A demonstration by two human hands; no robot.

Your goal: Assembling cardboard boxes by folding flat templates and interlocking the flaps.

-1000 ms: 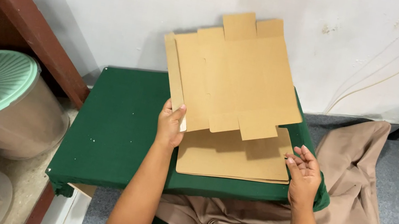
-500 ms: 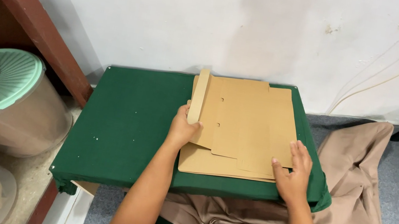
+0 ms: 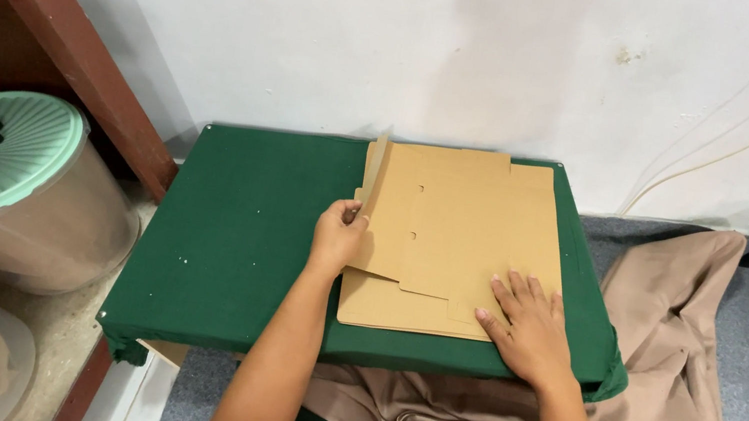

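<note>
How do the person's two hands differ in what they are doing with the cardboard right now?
The left hand pinches the side flap of the top cardboard blank and holds it upright; the right hand lies flat, palm down, pressing the blank's near right corner. The left hand's fingers are curled, the right hand's spread. Both touch the same blank on the cardboard stack over the green table.

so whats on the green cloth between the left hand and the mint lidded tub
Nothing: in the head view, bare green cloth runs from the left hand to the table edge, short of the mint-lidded tub.
</note>
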